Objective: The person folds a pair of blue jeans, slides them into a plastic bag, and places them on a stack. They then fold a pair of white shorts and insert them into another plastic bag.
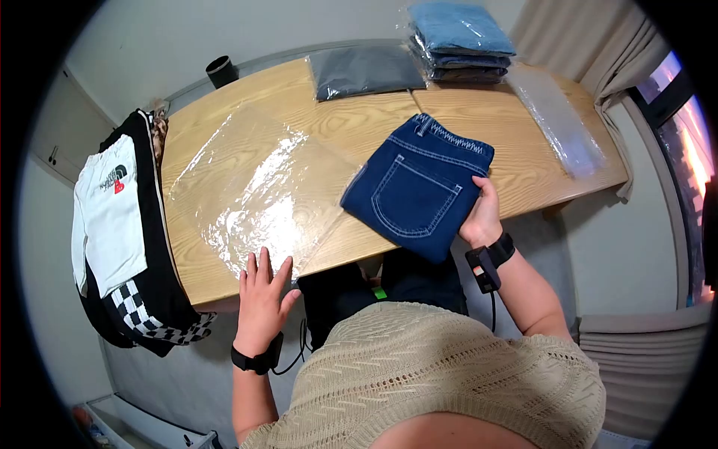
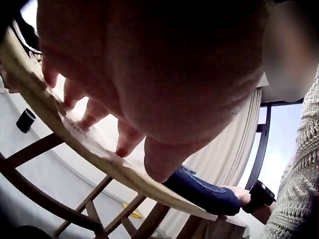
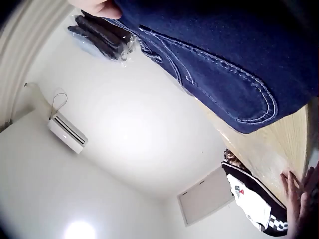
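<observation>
A hand can slide over the bare wood of the table between the folded jeans and the flat clear plastic on the right. It can pass above the big clear bag, which lies low. The left hand blocks that bag's near edge. A tall pile of bagged clothes blocks part of the back, and loose clothes cover the left edge.

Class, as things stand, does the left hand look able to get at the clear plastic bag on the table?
Very likely yes: the left hand holds nothing, its fingertips are at the clear plastic bag's near edge, and nothing visibly blocks them.
</observation>
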`<action>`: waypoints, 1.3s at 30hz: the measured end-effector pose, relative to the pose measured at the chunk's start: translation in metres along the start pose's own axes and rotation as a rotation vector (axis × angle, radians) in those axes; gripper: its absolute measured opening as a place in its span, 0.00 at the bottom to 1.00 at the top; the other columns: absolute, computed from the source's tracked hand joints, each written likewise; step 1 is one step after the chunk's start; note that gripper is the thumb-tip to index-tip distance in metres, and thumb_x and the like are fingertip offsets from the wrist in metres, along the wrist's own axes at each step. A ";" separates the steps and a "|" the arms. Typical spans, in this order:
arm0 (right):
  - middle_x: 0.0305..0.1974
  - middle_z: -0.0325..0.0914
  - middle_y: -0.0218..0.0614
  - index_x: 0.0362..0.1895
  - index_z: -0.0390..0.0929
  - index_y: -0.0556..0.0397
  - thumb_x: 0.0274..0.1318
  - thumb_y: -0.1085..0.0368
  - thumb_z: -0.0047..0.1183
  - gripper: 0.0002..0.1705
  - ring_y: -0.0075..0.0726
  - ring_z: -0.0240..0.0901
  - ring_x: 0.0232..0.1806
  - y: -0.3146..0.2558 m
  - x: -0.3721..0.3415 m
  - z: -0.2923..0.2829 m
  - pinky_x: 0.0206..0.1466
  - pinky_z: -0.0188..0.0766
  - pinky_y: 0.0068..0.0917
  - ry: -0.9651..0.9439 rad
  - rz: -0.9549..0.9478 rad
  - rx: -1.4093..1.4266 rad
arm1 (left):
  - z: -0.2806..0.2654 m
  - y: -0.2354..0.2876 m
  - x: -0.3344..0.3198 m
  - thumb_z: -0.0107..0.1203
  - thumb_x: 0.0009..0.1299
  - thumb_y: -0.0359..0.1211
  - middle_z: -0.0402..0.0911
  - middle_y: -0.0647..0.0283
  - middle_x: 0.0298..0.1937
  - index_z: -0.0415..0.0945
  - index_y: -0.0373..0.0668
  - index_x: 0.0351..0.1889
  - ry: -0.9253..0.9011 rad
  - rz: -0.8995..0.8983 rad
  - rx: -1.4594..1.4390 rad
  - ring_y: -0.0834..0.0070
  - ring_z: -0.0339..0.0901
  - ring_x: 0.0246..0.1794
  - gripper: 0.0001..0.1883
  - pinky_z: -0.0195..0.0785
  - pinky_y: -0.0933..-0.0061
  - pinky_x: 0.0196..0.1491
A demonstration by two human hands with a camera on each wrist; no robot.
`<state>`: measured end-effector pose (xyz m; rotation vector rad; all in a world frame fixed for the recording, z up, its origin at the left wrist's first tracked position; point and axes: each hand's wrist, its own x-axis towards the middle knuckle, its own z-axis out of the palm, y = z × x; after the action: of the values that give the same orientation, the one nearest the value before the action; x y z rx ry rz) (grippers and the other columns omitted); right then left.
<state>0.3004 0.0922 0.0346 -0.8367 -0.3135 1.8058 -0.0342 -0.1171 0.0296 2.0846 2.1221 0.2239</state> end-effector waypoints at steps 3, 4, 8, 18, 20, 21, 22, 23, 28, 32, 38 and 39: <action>0.53 0.75 0.39 0.54 0.73 0.52 0.57 0.53 0.52 0.24 0.46 0.71 0.54 -0.004 -0.005 0.003 0.61 0.65 0.49 0.034 -0.001 -0.072 | 0.002 -0.004 0.012 0.56 0.66 0.41 0.48 0.46 0.74 0.61 0.53 0.68 0.006 0.017 0.021 0.43 0.45 0.73 0.31 0.43 0.44 0.69; 0.53 0.76 0.39 0.55 0.73 0.52 0.58 0.55 0.56 0.24 0.45 0.71 0.55 -0.005 -0.002 0.001 0.60 0.68 0.47 -0.029 0.034 -0.123 | 0.003 -0.004 0.018 0.56 0.67 0.41 0.48 0.46 0.74 0.61 0.52 0.68 0.015 0.024 0.033 0.43 0.44 0.73 0.31 0.43 0.44 0.69; 0.52 0.76 0.40 0.55 0.73 0.53 0.59 0.60 0.56 0.21 0.44 0.73 0.53 -0.004 0.006 -0.010 0.59 0.70 0.44 -0.022 0.060 -0.182 | 0.007 0.003 0.032 0.54 0.68 0.42 0.48 0.43 0.73 0.59 0.51 0.69 0.023 0.006 0.049 0.42 0.43 0.73 0.31 0.43 0.43 0.69; 0.56 0.72 0.49 0.62 0.64 0.59 0.65 0.62 0.47 0.24 0.50 0.72 0.55 -0.026 -0.025 -0.003 0.59 0.71 0.46 -0.248 -0.285 -0.205 | 0.012 0.006 0.024 0.54 0.68 0.43 0.54 0.42 0.70 0.63 0.52 0.66 0.138 0.009 0.010 0.44 0.51 0.70 0.28 0.46 0.52 0.68; 0.57 0.72 0.49 0.62 0.63 0.59 0.65 0.62 0.47 0.24 0.49 0.72 0.56 -0.024 -0.032 0.001 0.59 0.71 0.46 -0.276 -0.280 -0.211 | 0.014 0.005 0.026 0.53 0.68 0.43 0.56 0.43 0.69 0.63 0.49 0.66 0.160 -0.008 -0.001 0.46 0.52 0.70 0.28 0.47 0.52 0.68; 0.57 0.72 0.49 0.62 0.63 0.58 0.65 0.62 0.47 0.24 0.50 0.72 0.56 -0.019 -0.037 0.004 0.59 0.71 0.47 -0.305 -0.252 -0.196 | 0.015 0.003 0.027 0.53 0.68 0.43 0.57 0.44 0.68 0.63 0.46 0.65 0.182 -0.012 -0.009 0.47 0.53 0.69 0.29 0.48 0.52 0.68; 0.57 0.72 0.49 0.62 0.63 0.58 0.65 0.62 0.47 0.24 0.50 0.72 0.56 -0.015 -0.039 0.008 0.60 0.71 0.47 -0.331 -0.222 -0.180 | 0.017 0.004 0.029 0.52 0.68 0.41 0.62 0.47 0.66 0.63 0.41 0.64 0.234 -0.006 0.014 0.50 0.57 0.66 0.28 0.51 0.53 0.66; 0.57 0.72 0.49 0.62 0.63 0.58 0.65 0.62 0.47 0.24 0.50 0.72 0.56 -0.009 -0.041 0.011 0.60 0.71 0.47 -0.335 -0.217 -0.181 | 0.020 0.001 0.032 0.52 0.68 0.41 0.62 0.47 0.66 0.63 0.41 0.64 0.234 -0.012 0.015 0.50 0.57 0.66 0.28 0.51 0.53 0.66; 0.54 0.74 0.52 0.59 0.66 0.63 0.65 0.62 0.46 0.23 0.52 0.74 0.54 0.030 -0.036 0.025 0.59 0.72 0.49 -0.479 0.215 -0.118 | 0.027 -0.011 0.046 0.51 0.65 0.27 0.69 0.48 0.60 0.65 0.32 0.60 0.422 -0.048 -0.106 0.52 0.67 0.58 0.24 0.61 0.59 0.59; 0.50 0.76 0.52 0.54 0.69 0.68 0.64 0.64 0.47 0.20 0.45 0.78 0.47 0.060 -0.001 0.031 0.52 0.78 0.39 -0.591 0.760 0.012 | 0.027 -0.007 0.053 0.49 0.59 0.18 0.69 0.45 0.60 0.63 0.28 0.60 0.584 -0.044 -0.189 0.51 0.67 0.57 0.27 0.61 0.61 0.60; 0.50 0.76 0.52 0.55 0.69 0.67 0.62 0.67 0.50 0.20 0.45 0.78 0.48 0.073 0.011 0.047 0.53 0.78 0.39 -0.463 0.741 -0.251 | 0.033 -0.004 0.058 0.47 0.54 0.13 0.67 0.45 0.61 0.61 0.29 0.63 0.652 -0.071 -0.194 0.50 0.66 0.58 0.33 0.60 0.60 0.61; 0.50 0.76 0.52 0.55 0.69 0.67 0.62 0.67 0.50 0.20 0.45 0.78 0.48 0.074 0.013 0.049 0.53 0.78 0.39 -0.463 0.736 -0.250 | 0.032 -0.004 0.058 0.47 0.54 0.13 0.67 0.45 0.61 0.60 0.30 0.63 0.658 -0.064 -0.173 0.50 0.66 0.58 0.34 0.60 0.60 0.61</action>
<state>0.2123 0.0833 0.0219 -0.7453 -0.5913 2.6999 -0.0325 -0.0595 -0.0027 2.0153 2.3699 1.1792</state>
